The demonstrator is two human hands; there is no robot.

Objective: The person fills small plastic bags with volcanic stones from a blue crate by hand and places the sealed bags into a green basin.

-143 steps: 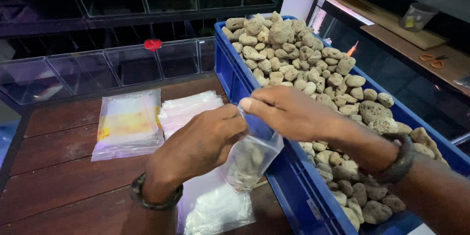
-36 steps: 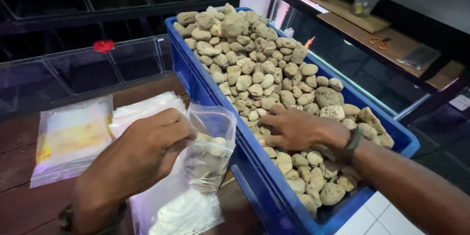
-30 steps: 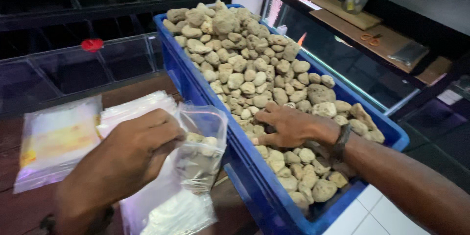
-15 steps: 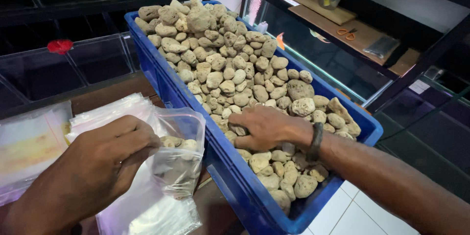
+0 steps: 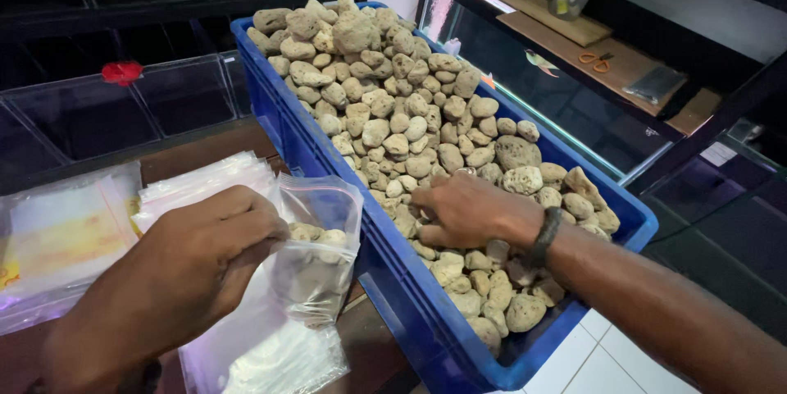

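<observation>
Stones [image 5: 410, 127] lay right under the right hand [image 5: 471, 209], fingers curled on some; left hand [image 5: 205, 259] pinched the bag [image 5: 316, 259] just beside.

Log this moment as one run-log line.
left hand: holds open clear plastic bag, part-filled with stones | right hand: among porous stones in blue crate

It looked like an aquarium shop: rows of glass tanks [image 5: 123, 107], a blue crate [image 5: 344, 189] heaped with porous stones [image 5: 393, 115].
</observation>
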